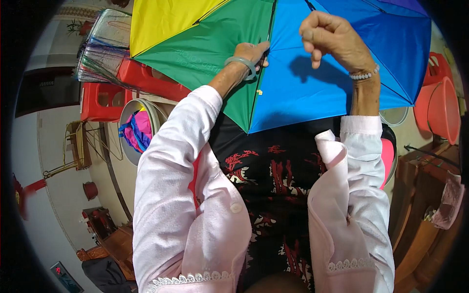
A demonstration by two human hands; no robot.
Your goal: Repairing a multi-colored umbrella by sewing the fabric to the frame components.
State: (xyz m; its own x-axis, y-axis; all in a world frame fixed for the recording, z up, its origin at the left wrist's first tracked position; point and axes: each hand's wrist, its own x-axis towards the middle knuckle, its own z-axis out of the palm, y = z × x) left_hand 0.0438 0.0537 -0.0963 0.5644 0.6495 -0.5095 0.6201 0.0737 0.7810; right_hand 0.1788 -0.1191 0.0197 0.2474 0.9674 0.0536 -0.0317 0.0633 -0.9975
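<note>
An open umbrella (303, 83) with yellow, green and blue panels spreads across the top of the view, its dark ribs facing me. My left hand (250, 54), with a pale green bangle on its wrist, pinches the umbrella at the rib between the green and light blue panels. A small yellowish bit sits lower along that same rib. Raised over the blue panels, my right hand (330, 41) has its thumb and fingers pinched together and casts a shadow on the fabric. Whatever is between those fingertips, if anything, is too small to make out.
Left of the umbrella, a bucket (128, 154) holds pink and blue fabric. Red plastic stools (105, 100) stand behind it, with a stack of clear-wrapped packs (102, 49) by them. At the right are a salmon-red tub (437, 110) and wooden furniture (425, 195).
</note>
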